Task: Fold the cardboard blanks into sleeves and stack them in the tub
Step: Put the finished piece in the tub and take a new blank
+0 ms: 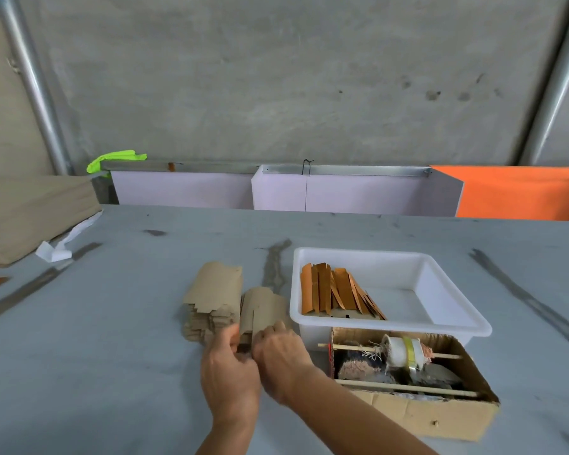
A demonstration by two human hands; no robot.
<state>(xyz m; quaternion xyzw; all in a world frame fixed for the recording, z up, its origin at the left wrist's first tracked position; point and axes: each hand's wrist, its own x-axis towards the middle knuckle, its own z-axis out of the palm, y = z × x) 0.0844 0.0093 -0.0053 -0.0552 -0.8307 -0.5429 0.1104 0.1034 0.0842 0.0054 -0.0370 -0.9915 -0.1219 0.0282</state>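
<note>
A stack of flat brown cardboard blanks (pixel 212 298) lies on the grey table, left of a white plastic tub (pixel 454 310). Several folded sleeves with orange faces (pixel 334 293) lean together in the tub's left half. Just right of the stack, one brown blank (pixel 265 308) is bent up between my hands. My left hand (pixel 229 366) pinches its near left edge and my right hand (pixel 281 356) grips its near right edge, the two hands close together. The blank's near end is hidden behind my fingers.
An open cardboard box (pixel 440 412) with sticks, a tape roll and scraps sits in front of the tub at the right. A large pile of cardboard sheets (pixel 23 221) fills the far left corner. White and orange panels (pixel 342 192) stand behind the table's far edge.
</note>
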